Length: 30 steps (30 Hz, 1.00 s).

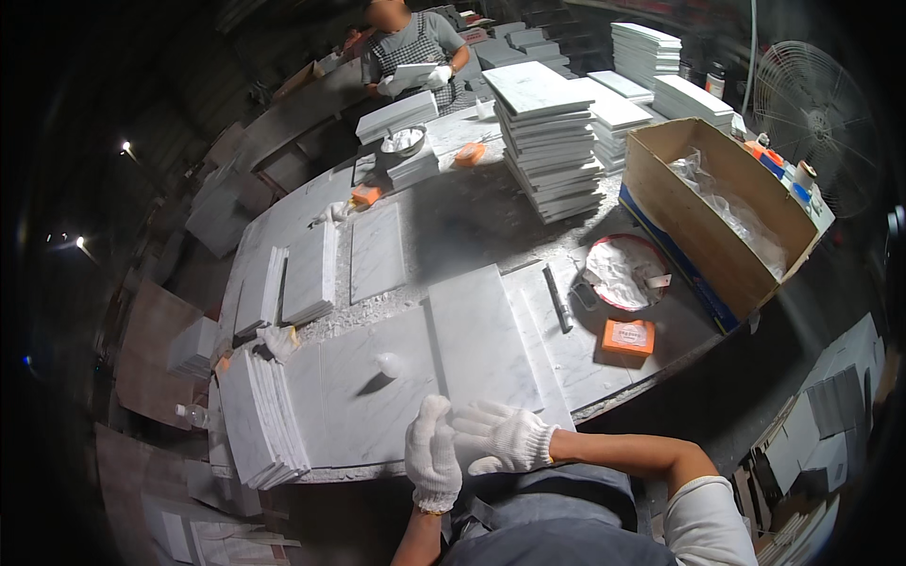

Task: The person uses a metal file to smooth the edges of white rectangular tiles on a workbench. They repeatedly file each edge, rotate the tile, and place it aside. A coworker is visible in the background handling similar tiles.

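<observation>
Both of my hands wear white knit gloves and are close together at the near edge of the worktable. My right hand (505, 439) lies flat and open, its fingers reaching left over the near end of a pale grey-veined marble tile (483, 330). My left hand (432, 457) is held on edge beside it, fingers stretched and close together, with nothing visible in it. Whether the two hands touch is unclear. Left of that tile lies another flat tile (363, 424), with a small rounded white lump (387, 365) above its surface, casting a shadow.
Tile stacks stand at the left (264, 415) and far right (543, 137). On the right are a bowl of white paste (625, 272), an orange box (628, 337), a dark marker-like stick (558, 299) and a cardboard box (698, 208) with clear plastic. A co-worker (415, 57) holds a tile across the table.
</observation>
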Available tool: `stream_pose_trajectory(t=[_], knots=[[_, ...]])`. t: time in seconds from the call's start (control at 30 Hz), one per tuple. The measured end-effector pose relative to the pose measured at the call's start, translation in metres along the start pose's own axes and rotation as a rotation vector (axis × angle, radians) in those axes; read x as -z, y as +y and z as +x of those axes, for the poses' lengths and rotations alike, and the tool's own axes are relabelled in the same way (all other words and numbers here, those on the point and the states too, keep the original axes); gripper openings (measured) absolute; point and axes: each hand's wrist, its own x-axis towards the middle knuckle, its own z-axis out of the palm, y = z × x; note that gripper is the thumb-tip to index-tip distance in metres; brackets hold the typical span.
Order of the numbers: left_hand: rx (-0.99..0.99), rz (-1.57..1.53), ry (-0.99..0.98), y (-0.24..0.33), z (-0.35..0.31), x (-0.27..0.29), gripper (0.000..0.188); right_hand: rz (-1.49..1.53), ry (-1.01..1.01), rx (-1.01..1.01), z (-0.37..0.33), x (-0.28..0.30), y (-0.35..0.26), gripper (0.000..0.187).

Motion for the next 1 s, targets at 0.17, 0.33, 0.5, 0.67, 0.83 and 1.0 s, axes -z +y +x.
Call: stream_pose_trajectory(t=[0.17,0.33,0.5,0.67,0.83,1.0], knots=[[0.058,-0.051,0.008,0.001,-0.004,-0.001,0.041,0.034,-0.070,-0.182,0.009,0.010,0.021,0.059],[0.058,-0.017,-0.009,-0.002,-0.003,-0.003,0.040,-0.172,0.033,-0.179,0.023,0.006,0.027,0.061],[0.042,-0.058,0.052,-0.002,0.001,-0.008,0.034,-0.158,0.008,-0.112,0.022,-0.008,0.009,0.069],[0.033,-0.079,-0.019,0.003,0.002,-0.004,0.041,-0.027,-0.143,-0.046,0.014,-0.012,-0.011,0.071],[0.010,-0.064,0.016,0.002,0.000,-0.002,0.039,0.257,-0.084,0.079,0.002,-0.002,-0.030,0.061],[0.028,-0.065,0.073,0.003,-0.001,-0.004,0.032,0.945,0.018,-0.407,-0.013,0.006,-0.050,0.035]])
